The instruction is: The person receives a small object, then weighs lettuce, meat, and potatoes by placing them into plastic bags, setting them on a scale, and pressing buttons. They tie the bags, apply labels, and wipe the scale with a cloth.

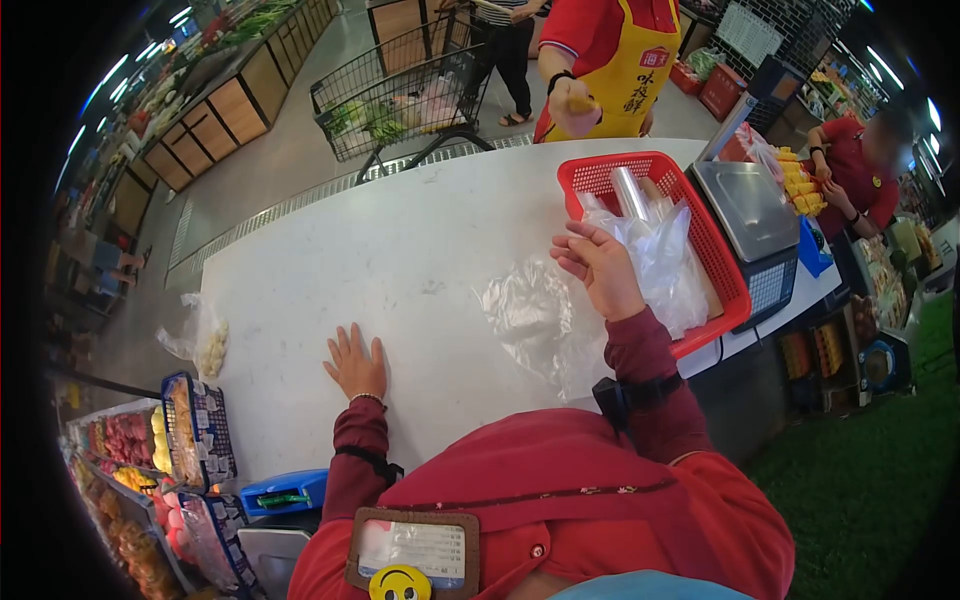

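My left hand [357,365] lies flat on the white tabletop [330,270], its fingers spread and nothing under it that I can see. My right hand [600,268] is raised beside the red plastic basket [715,250], fingers stretched out and holding nothing. Just left of my right forearm, a clear plastic bag [530,315] lies crumpled on the table. Inside the basket are white plastic bags [665,260] and a clear roll [629,192], partly hidden by my right hand and arm.
A scale [745,210] stands right of the basket. Across the table, a person in a yellow apron [640,75] holds out a hand [575,105]. A shopping cart [400,95] is behind. A bagged item [210,345] and a blue tape dispenser [285,492] are at left.
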`<act>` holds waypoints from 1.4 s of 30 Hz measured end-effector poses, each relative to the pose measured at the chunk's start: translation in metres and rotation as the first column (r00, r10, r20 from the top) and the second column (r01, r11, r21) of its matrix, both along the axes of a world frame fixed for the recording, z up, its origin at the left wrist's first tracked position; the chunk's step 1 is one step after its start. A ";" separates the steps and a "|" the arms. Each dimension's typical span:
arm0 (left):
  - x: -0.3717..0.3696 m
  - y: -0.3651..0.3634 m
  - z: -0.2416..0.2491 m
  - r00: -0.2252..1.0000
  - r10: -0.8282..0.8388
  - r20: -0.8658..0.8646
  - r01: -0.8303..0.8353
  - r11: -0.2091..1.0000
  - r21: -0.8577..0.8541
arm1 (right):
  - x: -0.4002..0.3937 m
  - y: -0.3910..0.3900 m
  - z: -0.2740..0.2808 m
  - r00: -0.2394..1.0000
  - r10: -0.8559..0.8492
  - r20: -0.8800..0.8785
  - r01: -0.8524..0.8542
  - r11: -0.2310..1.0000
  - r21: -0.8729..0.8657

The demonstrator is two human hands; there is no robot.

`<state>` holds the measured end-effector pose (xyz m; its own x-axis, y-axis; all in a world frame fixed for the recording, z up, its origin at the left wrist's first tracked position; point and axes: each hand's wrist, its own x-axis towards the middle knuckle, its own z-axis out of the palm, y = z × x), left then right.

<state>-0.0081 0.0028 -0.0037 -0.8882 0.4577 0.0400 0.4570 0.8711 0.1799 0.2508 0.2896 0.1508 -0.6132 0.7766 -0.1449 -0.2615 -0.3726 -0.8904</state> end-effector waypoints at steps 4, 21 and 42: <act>0.002 -0.002 0.002 1.000 -0.002 0.010 0.002 1.000 0.017 | 0.023 -0.020 -0.023 0.993 0.034 0.117 -0.033 0.999 -0.006; -0.009 0.005 0.007 0.982 0.041 0.184 -0.007 0.983 -0.182 | 0.067 -0.052 -0.071 0.844 0.384 0.374 -0.430 0.902 0.046; 0.570 -0.335 -0.015 -0.216 0.322 0.922 -0.471 -0.861 0.190 | -0.006 -0.328 -0.094 0.139 0.868 0.477 -0.879 -0.113 0.462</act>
